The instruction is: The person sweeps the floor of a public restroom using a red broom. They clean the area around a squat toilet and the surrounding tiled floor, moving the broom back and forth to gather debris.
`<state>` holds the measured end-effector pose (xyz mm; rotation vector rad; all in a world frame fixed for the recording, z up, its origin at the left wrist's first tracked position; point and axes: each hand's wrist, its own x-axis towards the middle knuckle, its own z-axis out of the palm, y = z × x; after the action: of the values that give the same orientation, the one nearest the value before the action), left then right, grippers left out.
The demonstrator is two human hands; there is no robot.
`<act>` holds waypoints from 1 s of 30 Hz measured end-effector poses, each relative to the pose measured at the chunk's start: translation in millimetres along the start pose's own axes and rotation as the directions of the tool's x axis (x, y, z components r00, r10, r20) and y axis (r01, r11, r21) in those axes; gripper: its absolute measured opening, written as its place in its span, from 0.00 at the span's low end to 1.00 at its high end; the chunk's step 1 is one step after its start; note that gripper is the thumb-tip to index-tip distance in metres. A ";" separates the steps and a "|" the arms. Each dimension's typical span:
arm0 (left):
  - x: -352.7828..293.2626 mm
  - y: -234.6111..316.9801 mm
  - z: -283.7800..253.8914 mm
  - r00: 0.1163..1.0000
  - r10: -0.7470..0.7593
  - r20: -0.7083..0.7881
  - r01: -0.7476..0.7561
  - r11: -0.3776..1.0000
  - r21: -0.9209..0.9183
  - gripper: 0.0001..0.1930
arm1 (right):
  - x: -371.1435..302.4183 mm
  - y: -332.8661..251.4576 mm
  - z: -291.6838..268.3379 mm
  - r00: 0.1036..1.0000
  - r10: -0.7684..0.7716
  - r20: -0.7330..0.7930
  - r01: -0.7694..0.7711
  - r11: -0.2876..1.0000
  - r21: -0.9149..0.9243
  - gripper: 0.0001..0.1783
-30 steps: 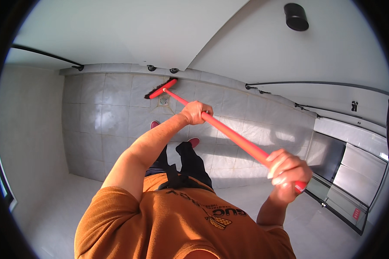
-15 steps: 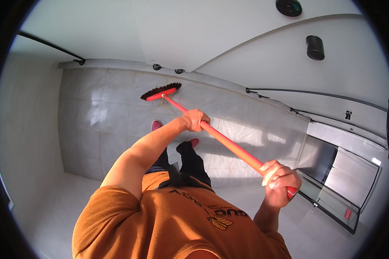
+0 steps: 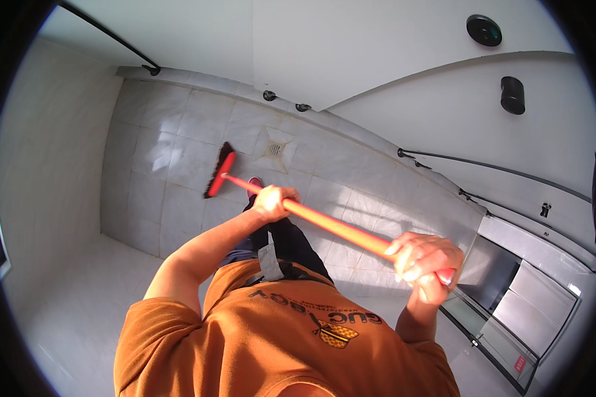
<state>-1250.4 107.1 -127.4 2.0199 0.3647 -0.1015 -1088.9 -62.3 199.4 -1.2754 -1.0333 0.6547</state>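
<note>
A broom with a red handle slants across my body. My left hand is wrapped round the handle's lower part, nearer the head. Near the handle's top end, my right hand grips it, and the red tip sticks out past the fingers. The red broom head with dark bristles stands slanted on the grey floor tiles, its bristles facing left. It lies just left of my red shoe and of a square floor drain.
White walls enclose the narrow tiled floor on the left and far side. A black rail runs at the far left, another at the right. A glass-panelled frame stands at the lower right. Sunlight falls on the tiles.
The broom head has moved left and nearer, turning from nearly crosswise to steep and uncovering the drain. My left hand has come left and nearer with the handle. Both hands keep their grip.
</note>
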 end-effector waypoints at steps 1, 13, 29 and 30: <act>8.0 3.3 14.6 0.999 0.040 0.013 -0.039 0.998 -0.045 0.13 | 3.0 -9.6 0.3 0.999 -0.018 0.027 0.019 0.999 -0.037 0.10; -35.6 79.7 27.2 0.999 -0.042 -0.008 0.042 0.999 -0.002 0.08 | -51.2 -32.6 -49.1 0.997 -0.068 -0.038 0.072 0.987 0.147 0.10; -22.7 85.3 -4.2 0.954 -0.022 -0.300 0.020 1.000 -0.011 0.09 | -7.4 -34.3 -43.4 0.956 -0.236 0.174 0.209 0.965 0.160 0.05; -43.8 66.2 -16.9 0.926 -0.080 -0.369 0.101 0.994 0.038 0.09 | -1.2 -19.1 -29.1 0.966 -0.188 0.177 0.151 0.968 0.202 0.05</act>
<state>-1273.7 85.0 -52.9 2.0760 0.6994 0.2159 -1066.1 -80.5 218.5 -0.9611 -1.1981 0.7362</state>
